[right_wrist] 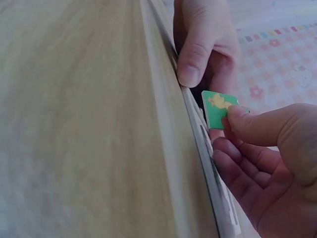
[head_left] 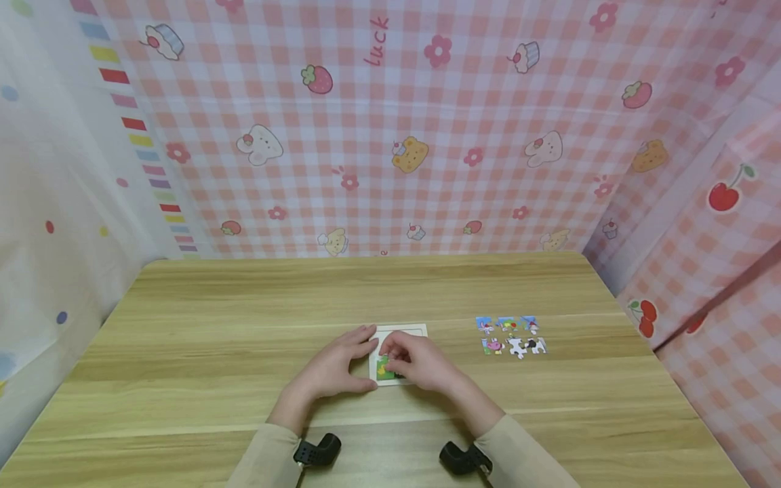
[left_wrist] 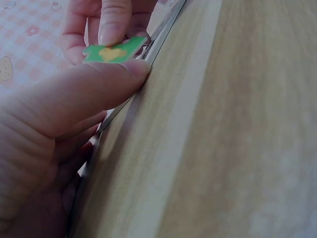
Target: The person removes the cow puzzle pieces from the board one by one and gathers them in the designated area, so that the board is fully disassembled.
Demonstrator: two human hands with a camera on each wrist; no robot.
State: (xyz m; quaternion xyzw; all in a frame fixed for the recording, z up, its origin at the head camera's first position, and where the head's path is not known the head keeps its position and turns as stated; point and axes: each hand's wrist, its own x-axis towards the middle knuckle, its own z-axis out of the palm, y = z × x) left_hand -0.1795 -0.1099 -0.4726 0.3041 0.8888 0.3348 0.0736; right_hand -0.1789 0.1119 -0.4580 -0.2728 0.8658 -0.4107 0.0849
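Note:
My right hand [head_left: 422,360] pinches a green puzzle piece [right_wrist: 214,109] with a yellow duck on it between thumb and fingers. The piece is tilted over the lower left corner of a small white puzzle tray [head_left: 419,330]. At the tray's left side lies my left hand [head_left: 337,364], fingers extended along the far left part and the thumb at the near left corner. From the left wrist, the left thumb [left_wrist: 111,84] shows stretched along the near edge, its tip beside the puzzle piece. Much of the tray's inside is hidden behind the right hand.
Right of the tray, several loose puzzle pieces lie in two rows on the wooden table [head_left: 244,305]. A pink-figured piece [head_left: 493,346] and a black-and-white piece [head_left: 537,346] are in the near row. Printed cloth [head_left: 366,122] hangs behind the table.

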